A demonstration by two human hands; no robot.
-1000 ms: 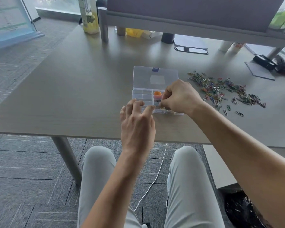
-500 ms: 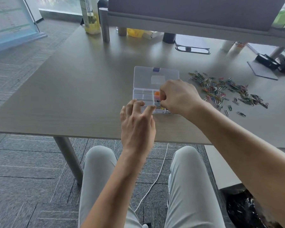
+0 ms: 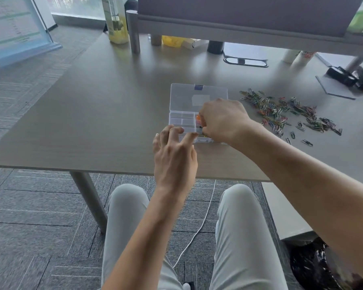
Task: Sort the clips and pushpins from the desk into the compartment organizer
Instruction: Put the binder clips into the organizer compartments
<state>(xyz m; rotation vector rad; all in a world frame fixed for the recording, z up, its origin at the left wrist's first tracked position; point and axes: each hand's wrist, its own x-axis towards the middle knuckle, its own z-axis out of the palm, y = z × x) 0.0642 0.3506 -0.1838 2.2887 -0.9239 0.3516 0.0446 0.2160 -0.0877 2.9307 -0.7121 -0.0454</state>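
A clear plastic compartment organizer (image 3: 183,119) sits open on the grey wood-grain desk (image 3: 105,114), its transparent lid (image 3: 198,96) laid back flat toward twelve o'clock. The left hand (image 3: 175,159) rests at the tray's six o'clock edge with fingers spread wide, fingertips (image 3: 192,136) touching the near rim – it grips nothing. The right hand (image 3: 223,120) is curled over the right half of the tray, fingers bunched narrow and pointing down into a compartment; something small and dark shows at their tips, but whether it is pinched there I cannot tell. Just left of those fingers, orange pieces (image 3: 198,117) lie in one compartment. The compartments on the left side look bare.

At three o'clock from the tray, well apart from it, a loose scatter of multicoloured paper clips (image 3: 287,114) spreads across the desk, with a few strays (image 3: 306,142) toward five o'clock. Far back at eleven o'clock stands a tall yellowish bottle (image 3: 116,21) – beside it, a grey metal post (image 3: 133,31). A thin white cable (image 3: 197,229) hangs below the desk between the person's light grey trouser legs (image 3: 126,227).
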